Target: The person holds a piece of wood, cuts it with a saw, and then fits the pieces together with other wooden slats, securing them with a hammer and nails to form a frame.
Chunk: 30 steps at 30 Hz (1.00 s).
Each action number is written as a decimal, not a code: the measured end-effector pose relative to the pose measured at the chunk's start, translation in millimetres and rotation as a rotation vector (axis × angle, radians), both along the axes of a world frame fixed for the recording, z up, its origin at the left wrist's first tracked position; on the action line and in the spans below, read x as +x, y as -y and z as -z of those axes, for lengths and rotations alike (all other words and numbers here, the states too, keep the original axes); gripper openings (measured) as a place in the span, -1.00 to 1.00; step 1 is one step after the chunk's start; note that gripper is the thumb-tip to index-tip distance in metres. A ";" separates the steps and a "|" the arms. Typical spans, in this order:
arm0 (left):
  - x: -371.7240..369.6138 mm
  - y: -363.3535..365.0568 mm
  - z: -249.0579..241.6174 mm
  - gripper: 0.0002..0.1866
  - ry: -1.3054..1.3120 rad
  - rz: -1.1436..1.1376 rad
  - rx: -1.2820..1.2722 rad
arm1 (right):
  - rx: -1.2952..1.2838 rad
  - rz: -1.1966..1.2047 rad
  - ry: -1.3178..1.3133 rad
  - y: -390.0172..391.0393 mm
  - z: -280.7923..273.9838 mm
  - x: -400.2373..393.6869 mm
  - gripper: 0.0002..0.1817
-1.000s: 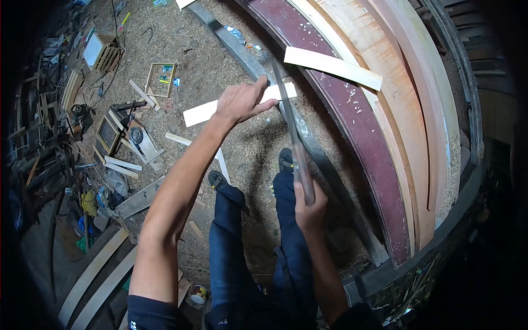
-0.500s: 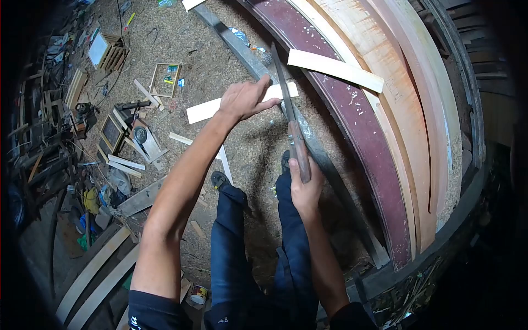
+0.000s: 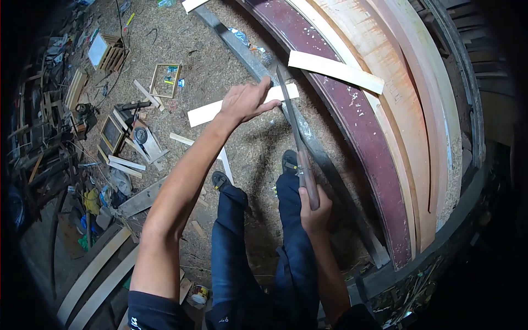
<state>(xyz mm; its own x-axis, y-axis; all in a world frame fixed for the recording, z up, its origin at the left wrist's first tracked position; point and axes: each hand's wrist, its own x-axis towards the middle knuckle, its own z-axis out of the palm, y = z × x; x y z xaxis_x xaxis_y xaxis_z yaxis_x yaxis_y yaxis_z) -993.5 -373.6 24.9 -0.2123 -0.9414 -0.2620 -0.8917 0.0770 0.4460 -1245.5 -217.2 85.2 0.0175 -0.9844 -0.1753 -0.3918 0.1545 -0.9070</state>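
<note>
My left hand (image 3: 245, 104) presses down on a pale wooden strip (image 3: 204, 113), holding it across a long grey beam (image 3: 242, 54). Its thumb points toward the saw. In my right hand (image 3: 316, 213) is the wooden handle of a handsaw (image 3: 292, 115), with fingers wrapped round it. The narrow dark blade crosses the strip near its right end, just beside my left thumb. Whether the teeth have cut into the wood cannot be made out.
Another pale strip (image 3: 335, 71) rests across a maroon curved panel (image 3: 352, 118) and large curved boards on the right. Wood offcuts, a small frame (image 3: 165, 80) and a hand plane (image 3: 146, 140) lie on the sawdust-covered floor at left.
My right hand has drawn the saw back toward my body and slightly to the right. My left hand and the strip stay almost in place.
</note>
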 end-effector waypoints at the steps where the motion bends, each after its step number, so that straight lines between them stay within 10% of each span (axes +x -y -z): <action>1: 0.3 0.1 -1.7 -0.41 -0.003 0.003 0.007 | 0.010 -0.002 -0.001 10.1 -5.6 5.4 -0.80; 30: -6.2 -18.9 -50.2 -0.53 0.006 -0.233 -0.164 | 0.036 -0.009 -0.037 60.8 -57.2 17.2 -0.62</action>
<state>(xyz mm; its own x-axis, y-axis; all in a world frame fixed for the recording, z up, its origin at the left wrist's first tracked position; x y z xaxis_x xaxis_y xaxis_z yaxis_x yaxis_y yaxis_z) -999.7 -354.7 75.1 0.0161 -0.9946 -0.1029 -0.8964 -0.0600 0.4393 -1228.3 -278.1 142.5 0.0194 -0.9773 -0.2111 -0.4262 0.1830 -0.8859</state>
